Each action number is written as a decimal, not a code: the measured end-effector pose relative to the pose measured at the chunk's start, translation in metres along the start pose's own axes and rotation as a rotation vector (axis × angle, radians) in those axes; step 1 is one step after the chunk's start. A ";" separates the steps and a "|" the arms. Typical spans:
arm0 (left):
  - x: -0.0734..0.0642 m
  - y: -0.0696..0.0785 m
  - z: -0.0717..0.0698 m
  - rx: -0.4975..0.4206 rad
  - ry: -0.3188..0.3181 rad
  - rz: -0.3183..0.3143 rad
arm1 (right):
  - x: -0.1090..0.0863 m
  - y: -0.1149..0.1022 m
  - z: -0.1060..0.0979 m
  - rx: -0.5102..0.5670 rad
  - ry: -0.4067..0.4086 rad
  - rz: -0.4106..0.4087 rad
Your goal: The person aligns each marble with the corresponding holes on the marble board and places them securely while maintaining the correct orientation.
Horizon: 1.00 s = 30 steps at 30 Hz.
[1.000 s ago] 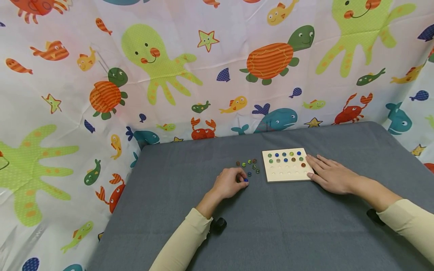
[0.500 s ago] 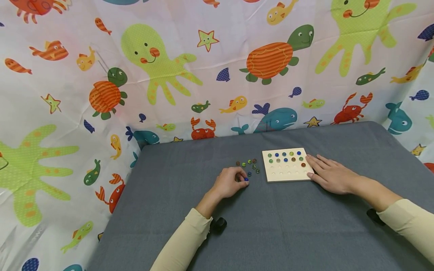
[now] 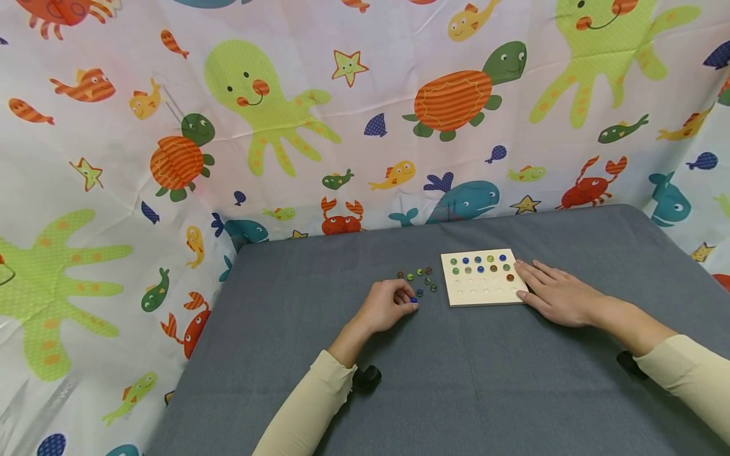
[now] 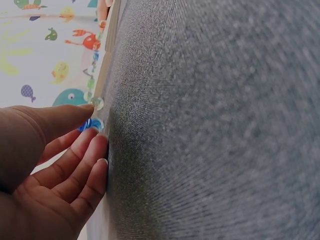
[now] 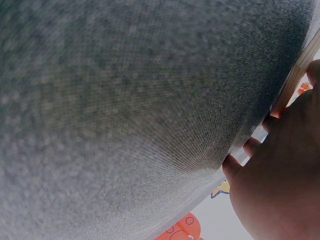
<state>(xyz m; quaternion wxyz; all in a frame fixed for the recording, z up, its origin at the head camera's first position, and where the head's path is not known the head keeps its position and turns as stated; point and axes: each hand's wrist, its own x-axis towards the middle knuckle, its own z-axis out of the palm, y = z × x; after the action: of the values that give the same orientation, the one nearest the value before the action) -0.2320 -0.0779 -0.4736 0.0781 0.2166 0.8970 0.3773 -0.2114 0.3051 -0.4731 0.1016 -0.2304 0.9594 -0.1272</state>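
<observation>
My left hand (image 3: 386,307) pinches a dark blue marble (image 3: 413,301) between thumb and fingertips, low over the grey cloth. In the left wrist view, the thumb lies above that blue marble (image 4: 85,124) and the other fingers curl close to the cloth. Just beyond the fingertips lie several loose marbles, among them a blue one (image 3: 419,292) and a yellow-green one (image 3: 410,277). To their right is a pale wooden board (image 3: 479,299) with rows of round hollows; marbles fill its two far rows and one hollow farther right. My right hand (image 3: 561,294) lies flat, fingers touching the board's right edge.
A grey cloth (image 3: 456,380) covers the table. Behind and to the left hangs a white curtain (image 3: 308,31) printed with sea animals. A black wrist device (image 3: 367,379) sits below the left sleeve, another (image 3: 631,365) at the right sleeve.
The left hand has shifted very slightly toward the far side with the blue marble between its fingertips. The right hand, the board and the loose marbles stay in place.
</observation>
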 end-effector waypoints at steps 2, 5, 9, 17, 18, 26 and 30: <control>0.000 0.001 0.000 0.001 0.002 0.003 | 0.000 0.000 0.000 0.004 -0.001 0.000; 0.001 0.003 0.001 0.001 0.004 0.005 | 0.000 -0.001 -0.002 0.009 -0.001 -0.002; 0.002 0.007 0.001 -0.008 0.004 0.018 | 0.000 -0.002 -0.004 0.012 -0.002 0.002; 0.005 0.016 0.004 -0.024 0.001 0.030 | 0.001 -0.001 -0.005 0.010 -0.007 0.000; 0.005 0.016 0.004 -0.027 0.001 0.030 | 0.001 -0.001 -0.005 0.012 -0.009 0.001; 0.011 0.023 0.008 -0.029 0.011 0.045 | 0.004 0.003 -0.004 0.023 -0.020 0.007; 0.014 0.026 0.009 -0.023 0.015 0.053 | 0.005 0.005 -0.005 0.028 -0.021 0.008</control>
<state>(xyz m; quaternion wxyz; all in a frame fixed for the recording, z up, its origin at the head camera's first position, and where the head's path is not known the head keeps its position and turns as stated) -0.2329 -0.0492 -0.4613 0.0641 0.2364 0.8871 0.3913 -0.2188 0.3080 -0.4709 0.1152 -0.2264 0.9573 -0.1377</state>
